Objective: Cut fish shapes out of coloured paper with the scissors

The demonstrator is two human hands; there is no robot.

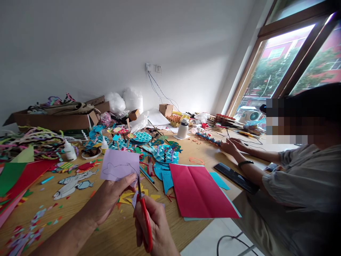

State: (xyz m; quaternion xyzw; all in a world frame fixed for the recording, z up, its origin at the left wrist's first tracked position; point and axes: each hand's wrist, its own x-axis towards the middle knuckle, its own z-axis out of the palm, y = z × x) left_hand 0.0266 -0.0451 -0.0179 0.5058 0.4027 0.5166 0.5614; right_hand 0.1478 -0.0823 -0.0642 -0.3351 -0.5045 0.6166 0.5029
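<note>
My left hand [112, 197] pinches the lower edge of a lilac sheet of paper [117, 160] between thumb and fingers. A fish outline is drawn on the sheet in dark pen. Wrapped round red-handled scissors [146, 217] is my right hand [154, 220]. The scissor blades point up at the right edge of the lilac paper, near my left thumb; whether they cut into it I cannot tell. Yellow paper scraps [130, 197] lie on the table below my hands. To the left are cut-out paper fish [66, 186] in grey and blue.
Dark red paper [199, 192] lies at the table's right edge, near a black phone [236, 176]. Blue paper crafts [165, 154], glue bottles [69, 151] and pipe cleaners [34, 140] crowd behind. A co-worker [301, 177] sits at right, hands on a craft strip. A white bottle [182, 128] stands farther back.
</note>
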